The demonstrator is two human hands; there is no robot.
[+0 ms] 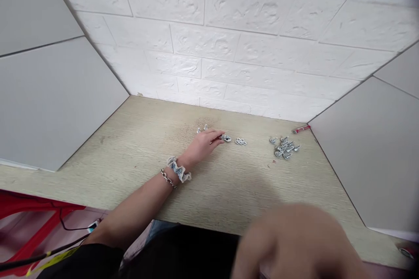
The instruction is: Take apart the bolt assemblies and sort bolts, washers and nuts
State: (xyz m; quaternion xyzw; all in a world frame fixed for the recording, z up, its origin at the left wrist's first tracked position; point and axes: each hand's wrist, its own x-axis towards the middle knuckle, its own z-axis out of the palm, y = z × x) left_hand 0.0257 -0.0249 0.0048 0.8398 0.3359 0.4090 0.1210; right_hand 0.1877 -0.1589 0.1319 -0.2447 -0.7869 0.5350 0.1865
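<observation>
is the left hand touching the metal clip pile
Apart. The head view shows a plain gap of tabletop between the left hand and the metal clip pile.

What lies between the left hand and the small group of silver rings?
In the head view, a round silver fastener lies there, at the fingertips of the left hand, just short of the silver rings.

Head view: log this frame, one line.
left hand: fingers on small metal part | right hand: blurred, close to camera | nearby: nuts; metal clips
</observation>
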